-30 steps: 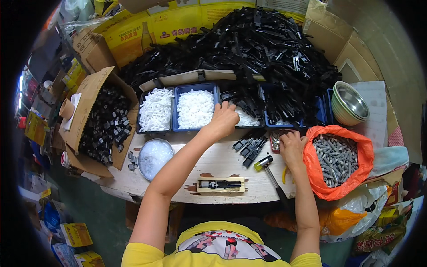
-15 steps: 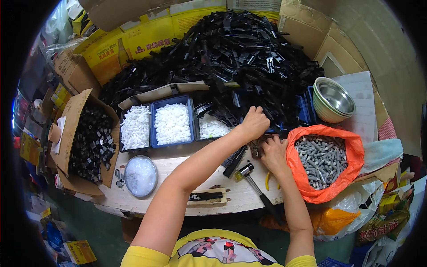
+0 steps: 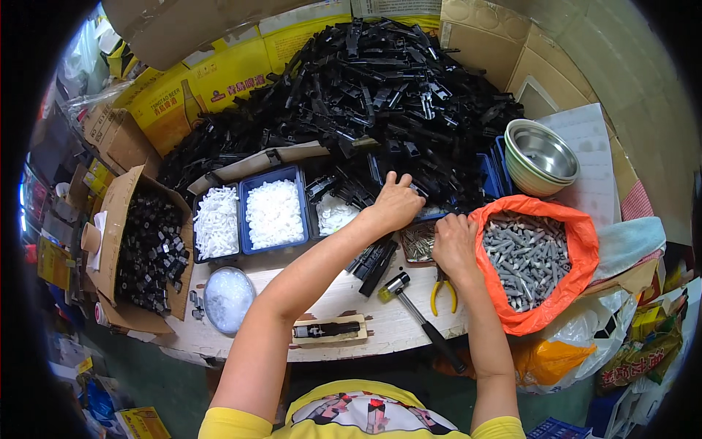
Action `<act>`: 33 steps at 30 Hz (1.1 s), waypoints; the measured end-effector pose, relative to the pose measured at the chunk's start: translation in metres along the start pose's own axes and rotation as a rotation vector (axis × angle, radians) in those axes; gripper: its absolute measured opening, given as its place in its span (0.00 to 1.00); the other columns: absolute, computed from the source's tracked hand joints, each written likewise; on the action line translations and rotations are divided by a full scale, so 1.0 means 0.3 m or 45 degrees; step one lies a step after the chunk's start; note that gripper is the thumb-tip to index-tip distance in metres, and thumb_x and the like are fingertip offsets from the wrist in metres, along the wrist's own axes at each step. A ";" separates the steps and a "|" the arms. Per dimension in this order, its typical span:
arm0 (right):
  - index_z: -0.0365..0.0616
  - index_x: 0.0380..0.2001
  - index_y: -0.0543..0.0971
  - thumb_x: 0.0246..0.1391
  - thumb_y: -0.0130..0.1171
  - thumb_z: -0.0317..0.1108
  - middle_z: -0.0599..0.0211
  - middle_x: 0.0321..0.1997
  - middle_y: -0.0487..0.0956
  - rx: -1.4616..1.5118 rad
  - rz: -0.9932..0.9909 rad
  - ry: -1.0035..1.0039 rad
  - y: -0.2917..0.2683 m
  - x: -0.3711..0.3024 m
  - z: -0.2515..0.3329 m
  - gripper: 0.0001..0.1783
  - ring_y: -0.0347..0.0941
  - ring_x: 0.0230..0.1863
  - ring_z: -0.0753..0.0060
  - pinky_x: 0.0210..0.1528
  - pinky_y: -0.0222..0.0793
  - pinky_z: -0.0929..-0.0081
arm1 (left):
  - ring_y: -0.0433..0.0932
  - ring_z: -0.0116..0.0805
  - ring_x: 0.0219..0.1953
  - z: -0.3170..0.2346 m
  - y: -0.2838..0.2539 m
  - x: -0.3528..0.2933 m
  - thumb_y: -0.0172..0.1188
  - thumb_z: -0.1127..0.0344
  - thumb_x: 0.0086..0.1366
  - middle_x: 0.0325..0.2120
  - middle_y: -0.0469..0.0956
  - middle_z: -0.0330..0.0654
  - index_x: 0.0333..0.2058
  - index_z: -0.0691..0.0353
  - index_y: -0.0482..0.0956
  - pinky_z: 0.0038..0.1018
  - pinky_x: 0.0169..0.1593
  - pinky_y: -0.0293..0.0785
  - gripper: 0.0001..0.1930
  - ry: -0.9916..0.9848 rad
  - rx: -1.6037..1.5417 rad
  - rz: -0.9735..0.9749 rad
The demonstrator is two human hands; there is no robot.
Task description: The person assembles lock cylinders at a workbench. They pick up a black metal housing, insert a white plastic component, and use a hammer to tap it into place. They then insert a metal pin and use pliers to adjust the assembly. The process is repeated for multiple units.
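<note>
My left hand (image 3: pixel 398 201) reaches over the front edge of the heap of black plastic parts (image 3: pixel 395 95), its fingers bent down. Whatever lies under those fingertips is hidden. Close to it on the right, my right hand (image 3: pixel 455 241) is curled between a small tray of thin metal pins (image 3: pixel 417 241) and the orange-red bag (image 3: pixel 537 322) of grey screw-like pieces (image 3: pixel 523 256). I cannot make out what its fingers hold. Below the hands lie several long black parts (image 3: pixel 374 265), a hammer (image 3: pixel 415 311) with a yellowish head, and yellow-handled pliers (image 3: pixel 443 294).
White plastic pieces fill two bins (image 3: pixel 275 249) on the left, beside a cardboard box (image 3: pixel 117 241) of small black parts. A round dish (image 3: pixel 229 300) holds a whitish, clear substance. A wooden block (image 3: pixel 357 331) cradles a black part near the front edge. Stacked bowls (image 3: pixel 541 157) stand back right.
My right hand has shifted right, off the pin tray, and the tray and pliers show more fully. My left hand has moved slightly left. The whole view has shifted a little.
</note>
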State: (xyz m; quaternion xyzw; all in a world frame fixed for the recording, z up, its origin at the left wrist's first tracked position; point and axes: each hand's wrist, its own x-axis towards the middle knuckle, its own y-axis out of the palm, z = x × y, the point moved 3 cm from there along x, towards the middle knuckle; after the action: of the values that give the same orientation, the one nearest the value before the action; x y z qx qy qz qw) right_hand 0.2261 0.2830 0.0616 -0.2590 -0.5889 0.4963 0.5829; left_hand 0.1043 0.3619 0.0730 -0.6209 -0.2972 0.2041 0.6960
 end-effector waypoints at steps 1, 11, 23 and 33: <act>0.39 0.22 0.75 0.35 0.53 0.25 0.60 0.30 0.72 0.007 -0.047 -0.011 -0.018 0.018 -0.007 0.06 0.65 0.38 0.59 0.43 0.56 0.60 | 0.67 0.36 0.41 0.007 -0.004 -0.002 0.55 0.72 0.45 0.29 0.78 0.34 0.34 0.54 0.80 0.38 0.41 0.56 0.15 -0.026 -0.036 -0.033; 0.42 0.23 0.73 0.39 0.52 0.24 0.62 0.30 0.72 0.240 -0.122 -0.076 -0.043 0.233 -0.117 0.03 0.66 0.38 0.56 0.41 0.60 0.61 | 0.69 0.38 0.37 0.011 -0.009 0.016 0.55 0.75 0.43 0.28 0.78 0.36 0.30 0.53 0.79 0.37 0.39 0.57 0.13 -0.132 -0.283 -0.155; 0.45 0.22 0.74 0.40 0.55 0.28 0.68 0.31 0.72 0.093 -0.050 0.024 -0.055 0.151 -0.085 0.02 0.65 0.40 0.62 0.42 0.55 0.62 | 0.71 0.32 0.36 -0.036 0.064 0.048 0.56 0.64 0.47 0.18 0.77 0.34 0.17 0.52 0.81 0.34 0.42 0.56 0.06 0.154 0.279 -0.196; 0.46 0.22 0.75 0.41 0.56 0.29 0.69 0.30 0.73 0.196 -0.142 -0.013 -0.132 0.043 -0.058 0.01 0.66 0.38 0.64 0.40 0.54 0.63 | 0.70 0.38 0.33 0.017 -0.016 -0.008 0.57 0.71 0.46 0.24 0.75 0.38 0.23 0.58 0.80 0.36 0.40 0.60 0.04 -0.030 -0.220 -0.408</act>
State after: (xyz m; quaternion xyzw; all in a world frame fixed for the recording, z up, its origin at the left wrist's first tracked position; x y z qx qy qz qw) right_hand 0.2509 0.2846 0.0992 -0.1778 -0.5657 0.5082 0.6246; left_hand 0.0988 0.3634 0.0777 -0.6207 -0.4169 0.0715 0.6602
